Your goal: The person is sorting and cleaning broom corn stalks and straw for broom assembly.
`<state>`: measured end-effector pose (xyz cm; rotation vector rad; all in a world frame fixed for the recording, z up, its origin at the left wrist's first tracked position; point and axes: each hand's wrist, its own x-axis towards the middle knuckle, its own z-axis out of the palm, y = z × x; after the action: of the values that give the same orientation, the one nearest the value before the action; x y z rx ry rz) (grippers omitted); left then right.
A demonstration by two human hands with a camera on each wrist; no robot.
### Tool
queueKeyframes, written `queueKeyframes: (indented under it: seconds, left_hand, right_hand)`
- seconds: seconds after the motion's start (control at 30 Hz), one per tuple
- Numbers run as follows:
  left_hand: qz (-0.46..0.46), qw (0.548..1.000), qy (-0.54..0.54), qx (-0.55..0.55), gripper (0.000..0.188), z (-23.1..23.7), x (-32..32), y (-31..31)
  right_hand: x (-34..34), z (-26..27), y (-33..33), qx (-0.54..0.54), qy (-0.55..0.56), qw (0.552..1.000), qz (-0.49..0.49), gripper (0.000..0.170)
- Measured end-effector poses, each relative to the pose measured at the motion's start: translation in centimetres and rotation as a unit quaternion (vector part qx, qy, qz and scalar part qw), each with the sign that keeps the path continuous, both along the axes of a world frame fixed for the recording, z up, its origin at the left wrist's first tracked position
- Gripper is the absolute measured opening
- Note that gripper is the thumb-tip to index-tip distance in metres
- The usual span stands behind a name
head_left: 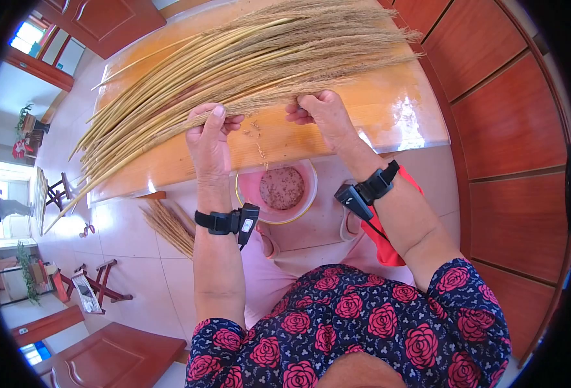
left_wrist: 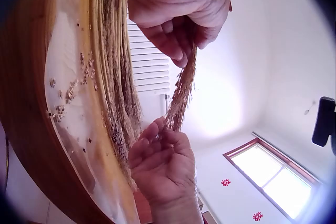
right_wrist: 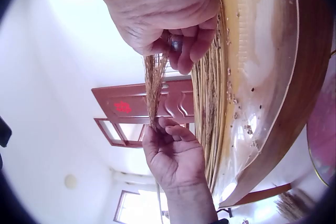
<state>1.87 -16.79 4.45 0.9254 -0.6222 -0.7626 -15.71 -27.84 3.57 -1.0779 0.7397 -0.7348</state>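
Note:
A broomcorn stalk with a brushy seed head [left_wrist: 181, 95] stretches between the two hands above the near side of the table [head_left: 285, 143]. My left hand [head_left: 209, 136] grips it toward the stem side, thumb on top. At the head's other end my right hand [head_left: 331, 119] pinches the fine tips with thumb and curled fingers; a silvery band [right_wrist: 176, 43] shows on one finger. Behind both hands lies a wide pile of broomcorn stalks [head_left: 234, 58], stems to the left and bushy heads to the right. Loose seeds [head_left: 256, 132] are scattered on the table below the hands.
A pink basin [head_left: 252, 187] holding seeds [head_left: 282, 189] stands on the floor under the table's near edge. More stalks [head_left: 169, 226] lie on the floor at its left. Red-brown cabinets [head_left: 512, 123] line the right side. A folding stool [head_left: 101, 288] stands at the left.

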Motion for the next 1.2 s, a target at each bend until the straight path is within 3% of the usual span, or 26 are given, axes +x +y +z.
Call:
queueKeyframes:
  seconds: [0.2, 0.4, 0.5, 0.6, 0.8, 1.2]
  left_hand:
    - [0.051, 0.997, 0.033, -0.048, 0.014, 0.1, 1.0, 0.4]
    - [0.003, 0.997, 0.004, -0.071, 0.015, 0.6, 1.1, 0.8]
    - [-0.034, 0.997, 0.009, -0.066, 0.019, 0.4, 0.8, 0.6]
    - [-0.05, 0.997, 0.011, -0.052, 0.022, 0.7, 0.2, 0.5]
    - [-0.059, 0.997, -0.006, -0.038, 0.024, 1.0, -0.3, 0.3]
    - [-0.074, 0.996, 0.012, -0.044, 0.019, 0.9, -0.5, 0.3]
  right_hand:
    - [-0.6, -0.1, -0.6, -0.001, -0.045, 0.997, -0.056, 0.018]
    - [-0.7, 0.8, 0.0, 0.063, -0.111, 0.99, 0.055, 0.032]
    - [-0.2, 1.0, 0.4, 0.074, -0.128, 0.986, 0.076, 0.03]
    - [0.0, 0.6, 0.0, 0.14, -0.217, 0.962, 0.086, 0.026]
    - [-0.1, 0.7, 0.1, 0.132, -0.265, 0.954, 0.049, 0.016]
    - [-0.1, 1.2, 0.3, 0.117, -0.257, 0.958, 0.046, 0.017]
